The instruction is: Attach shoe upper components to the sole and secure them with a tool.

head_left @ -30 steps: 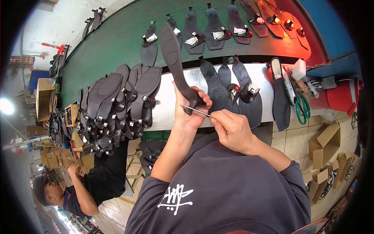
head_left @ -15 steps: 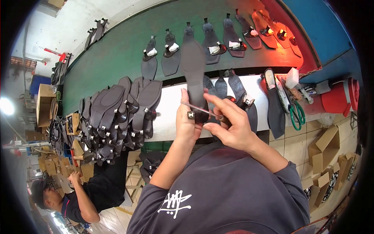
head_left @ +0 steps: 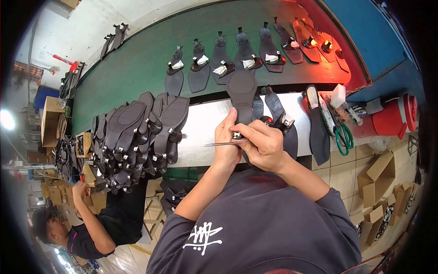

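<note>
A dark sandal [head_left: 242, 89], its sole upward and toe end pointing away from me, is gripped near its heel end by my left hand [head_left: 226, 145]. My right hand [head_left: 264, 145] is closed in a pinch at the sandal's small square shiny ornament [head_left: 237, 135]. Out of the right fist sticks a thin pointed metal tool [head_left: 219, 144], lying across my left fingers; its handle is hidden in my palm. Just beyond my hands, several dark sandal parts [head_left: 276, 102] lie on the shiny metal ledge [head_left: 196, 139].
A heap of sandals [head_left: 137, 121] covers the ledge's left. Soles with straps [head_left: 198, 75] line the green belt [head_left: 127, 75], reaching a red-lit opening [head_left: 351, 59]. Green-handled scissors [head_left: 344, 138] and a black insole [head_left: 318, 132] lie right. Cardboard boxes [head_left: 376, 178] stand below; a person [head_left: 93, 228] works left.
The sandal has moved nearer to me and slightly right. My right hand has closed in on the ornament, and the metal tool has swung to nearly level, pointing left.
</note>
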